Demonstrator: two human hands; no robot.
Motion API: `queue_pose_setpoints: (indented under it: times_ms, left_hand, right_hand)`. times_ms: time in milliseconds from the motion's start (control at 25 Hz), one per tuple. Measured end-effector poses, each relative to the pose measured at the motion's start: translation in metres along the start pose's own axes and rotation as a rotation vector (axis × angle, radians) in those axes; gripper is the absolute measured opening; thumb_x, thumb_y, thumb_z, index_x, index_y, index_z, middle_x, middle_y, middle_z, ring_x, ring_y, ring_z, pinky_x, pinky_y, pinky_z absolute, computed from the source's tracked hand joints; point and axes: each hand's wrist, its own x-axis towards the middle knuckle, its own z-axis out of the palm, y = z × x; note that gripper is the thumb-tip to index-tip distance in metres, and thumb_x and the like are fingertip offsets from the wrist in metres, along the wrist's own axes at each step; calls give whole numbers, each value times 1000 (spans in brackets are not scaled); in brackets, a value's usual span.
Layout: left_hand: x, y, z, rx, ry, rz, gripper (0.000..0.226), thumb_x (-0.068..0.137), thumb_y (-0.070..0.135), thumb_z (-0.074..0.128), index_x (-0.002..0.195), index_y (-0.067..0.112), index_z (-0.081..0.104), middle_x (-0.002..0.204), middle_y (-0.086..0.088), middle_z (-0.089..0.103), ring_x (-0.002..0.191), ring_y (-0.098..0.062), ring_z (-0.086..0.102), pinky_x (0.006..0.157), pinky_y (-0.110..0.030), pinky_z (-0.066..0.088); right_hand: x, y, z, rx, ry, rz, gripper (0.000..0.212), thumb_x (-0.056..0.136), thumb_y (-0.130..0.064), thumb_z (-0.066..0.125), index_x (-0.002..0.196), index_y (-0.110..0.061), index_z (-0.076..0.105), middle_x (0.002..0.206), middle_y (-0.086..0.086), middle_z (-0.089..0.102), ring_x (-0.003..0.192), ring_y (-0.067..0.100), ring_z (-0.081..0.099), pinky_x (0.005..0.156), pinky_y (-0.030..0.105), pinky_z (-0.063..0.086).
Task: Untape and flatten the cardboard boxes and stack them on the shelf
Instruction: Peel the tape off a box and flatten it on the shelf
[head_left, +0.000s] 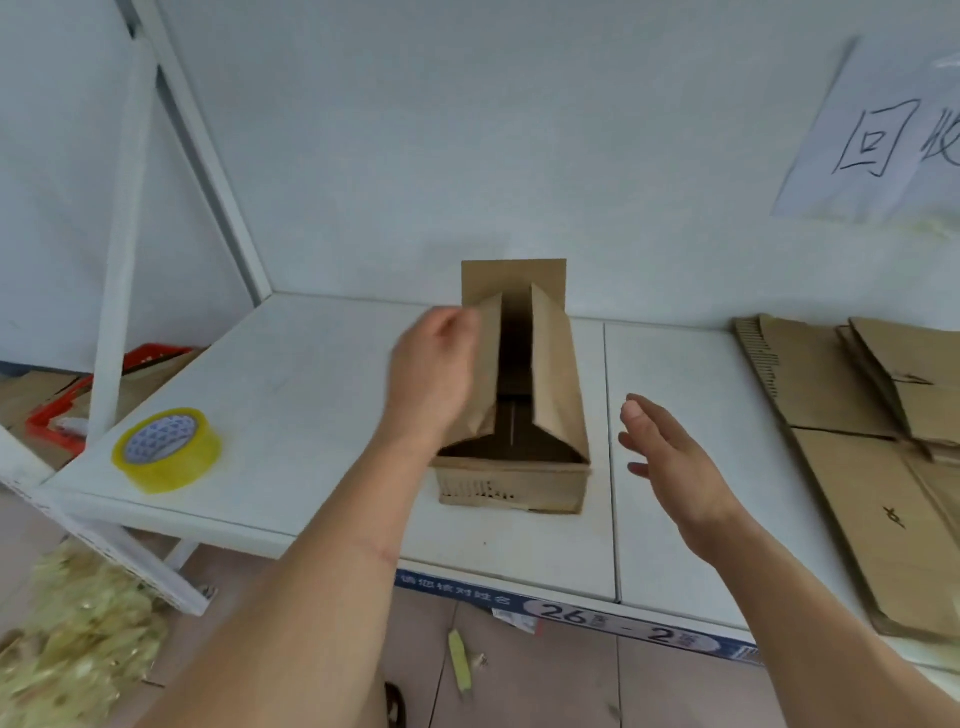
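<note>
One head view shows your two bare hands over a white shelf (311, 374), looking forward and down.

Your left hand (434, 371) rests against the left top flap of a small cardboard box (519, 467) standing near the middle of the shelf. Its fingers curl at the flap's upper edge, but blur hides whether they truly pinch it. Your right hand (670, 462) hovers just right of the box, fingers straight and apart, holding nothing and touching nothing.

The box is open at the top: two long flaps lean inward like a roof, and the far flap stands upright against the back wall.

To flatten it well, you would probably spread both long flaps outward, then press opposite corners so the walls fold sideways. Bring the right hand onto the right flap to steady the box.

A stack of flattened boxes (857, 447) lies at the right end of the shelf, well apart from the box. A roll of yellow tape (169, 449) sits near the left front edge. The box stands close to the shelf's front edge, so push away from you. Open room lies on both sides of it.
</note>
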Motion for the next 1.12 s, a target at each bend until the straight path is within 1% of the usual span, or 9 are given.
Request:
queue_pose_setpoints:
  times_ms: [40, 120, 240, 440, 600, 720, 840, 920, 1120]
  left_hand:
    - [7, -19, -13, -104, 67, -159, 36, 98, 42, 50, 122, 19, 60, 115, 4, 64, 100, -10, 59, 87, -29, 47]
    - [17, -56, -33, -432, -72, -575, 46, 93, 45, 59, 127, 15, 57, 124, -1, 61, 112, -20, 57, 99, -41, 44]
    - [26, -93, -29, -336, -249, -711, 53, 89, 52, 62, 129, 18, 58, 120, 0, 64, 115, -23, 57, 106, -47, 40]
    - [21, -89, -18, -399, -349, -684, 59, 88, 74, 38, 118, 32, 67, 107, 3, 73, 106, -23, 65, 89, -38, 52]
    - [18, -66, -28, -332, -282, -518, 67, 86, 80, 28, 111, 35, 71, 115, 4, 69, 101, -23, 66, 93, -42, 52]
    - [11, -42, -34, -339, -174, -293, 68, 89, 77, 21, 103, 37, 75, 105, 5, 73, 97, -17, 65, 101, -38, 43]
    - [-7, -25, -29, -279, -231, -96, 70, 93, 69, 12, 105, 38, 73, 108, 19, 68, 90, 1, 58, 91, -26, 43]
    - [-16, -23, -21, -173, -317, -18, 72, 89, 69, 7, 118, 40, 66, 114, 29, 58, 100, 16, 51, 97, -19, 36]
    - [-32, -42, 5, -69, -442, 119, 83, 77, 87, 18, 147, 44, 29, 147, 20, 38, 127, 2, 42, 105, -22, 34]
  right_hand:
    - [-2, -1, -1, -10, -10, -32, 79, 72, -87, 46, 141, -48, 40, 144, -18, 47, 130, 7, 47, 112, 42, 37]
    - [-3, -6, 7, -63, -77, -83, 72, 75, -86, 43, 140, -55, 36, 145, -23, 42, 133, 2, 41, 112, 33, 32]
    - [2, -8, 31, -159, -179, -102, 75, 78, -78, 41, 146, -51, 28, 149, -18, 36, 137, 4, 34, 111, 29, 27]
    - [23, -2, 47, -136, -110, -66, 85, 70, -88, 41, 144, -47, 39, 156, -24, 22, 138, 9, 37, 111, 44, 39]
    - [28, -14, 32, 223, -135, 39, 67, 82, -77, 39, 132, -37, 55, 135, -9, 59, 115, 11, 62, 88, 36, 50]
    - [21, -20, 25, 393, -373, 198, 75, 90, -76, 24, 128, -26, 66, 130, 2, 65, 117, 23, 63, 99, 42, 44]
    - [16, -13, 33, 329, -451, 359, 94, 85, -83, 16, 120, -16, 71, 123, 14, 67, 117, 32, 62, 109, 46, 38]
    - [16, -14, 34, 310, -433, 418, 106, 77, -90, 18, 121, -9, 69, 119, 17, 68, 112, 34, 65, 106, 46, 41]
    - [21, -28, 16, -45, -202, 352, 97, 64, -98, 35, 121, -26, 67, 116, 0, 71, 106, 22, 67, 98, 42, 48]
